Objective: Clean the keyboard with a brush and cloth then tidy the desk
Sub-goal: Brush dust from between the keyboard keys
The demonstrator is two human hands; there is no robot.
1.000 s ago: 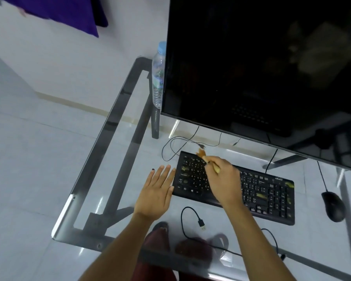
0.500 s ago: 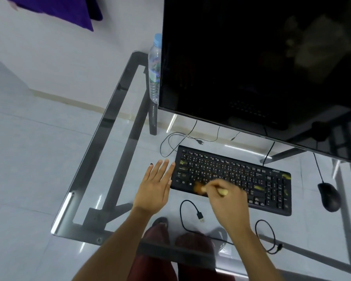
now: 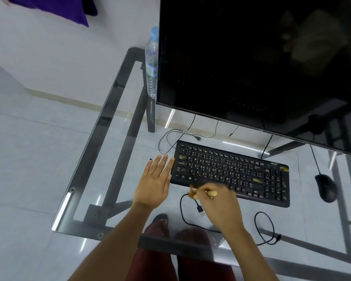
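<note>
We note the main risk first: the brush (image 3: 193, 193) has its bristles just off the near edge of the keyboard (image 3: 229, 172), right above the loose USB cable (image 3: 190, 211) lying on the glass counter (image 3: 101, 155). We judge that a stroke carried this far can snag the cable's plug or flick debris onto the glass and the floor below, rather than gathering it. Yellowish smears show on several keys, at the left end and near the number pad; dry brushing may spread rather than lift them, so we expect the cloth to be needed. No cloth is in view. A hard stroke could also slide the keyboard on the smooth glass toward the mouse (image 3: 326, 188) at the right, or toward the monitor (image 3: 251, 63) at the far side.

Pose: the left hand (image 3: 155, 185) lies flat, fingers straight and close together, its grip holding nothing; the index finger and thumb are at the keyboard's left end, apparently bracing it, though we cannot confirm contact. The right hand (image 3: 221, 207) is near the keyboard's near edge, fingers curled in a pinch on the pale brush handle, bristles pointing left. The brush is blurred. A water bottle (image 3: 152, 63) stands at the far left, beside the monitor.
</note>
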